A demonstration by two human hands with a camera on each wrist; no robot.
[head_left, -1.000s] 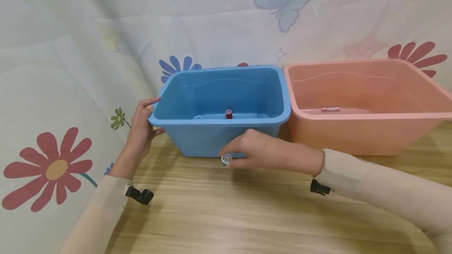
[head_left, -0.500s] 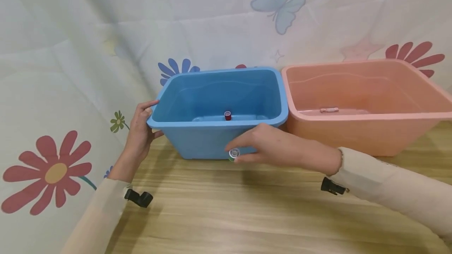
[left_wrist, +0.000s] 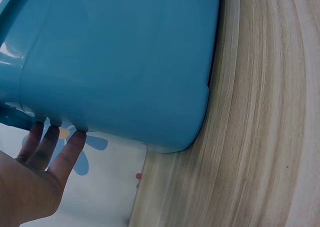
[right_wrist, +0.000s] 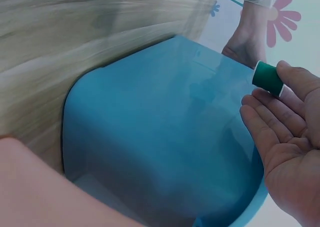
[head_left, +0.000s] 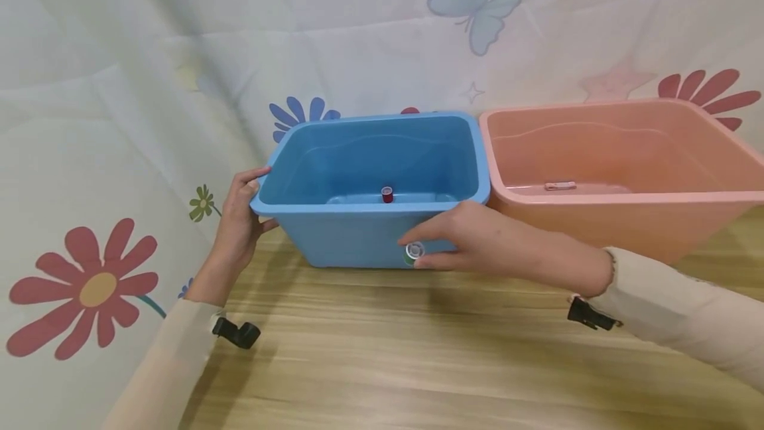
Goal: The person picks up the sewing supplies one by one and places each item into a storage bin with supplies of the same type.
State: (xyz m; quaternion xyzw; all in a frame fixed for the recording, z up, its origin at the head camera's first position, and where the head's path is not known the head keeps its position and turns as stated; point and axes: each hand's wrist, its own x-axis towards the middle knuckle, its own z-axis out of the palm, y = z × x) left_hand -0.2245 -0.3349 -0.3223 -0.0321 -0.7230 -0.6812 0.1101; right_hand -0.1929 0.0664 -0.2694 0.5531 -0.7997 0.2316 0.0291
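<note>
My right hand (head_left: 483, 237) pinches a green thread spool (right_wrist: 266, 79) between thumb and forefinger, its white end facing up in the head view. It is in front of the near wall of the blue tub (head_left: 346, 234), below the rim. My left hand (head_left: 237, 217) holds that tub's left rim. In the left wrist view, several of its fingers (left_wrist: 68, 156) press on the tub's outer side under the rim. A red thread spool (head_left: 387, 196) stands on the floor inside the blue tub.
A pink tub (head_left: 591, 224) stands against the blue one on the right, with a small flat pale-pink item (head_left: 560, 186) inside. Both are on a wood-grain table (head_left: 370, 350). A flower-printed cloth (head_left: 358, 32) hangs behind and to the left.
My right hand has moved right and slightly up, carrying the green thread spool along the tub's front. The left hand stays at the rim.
</note>
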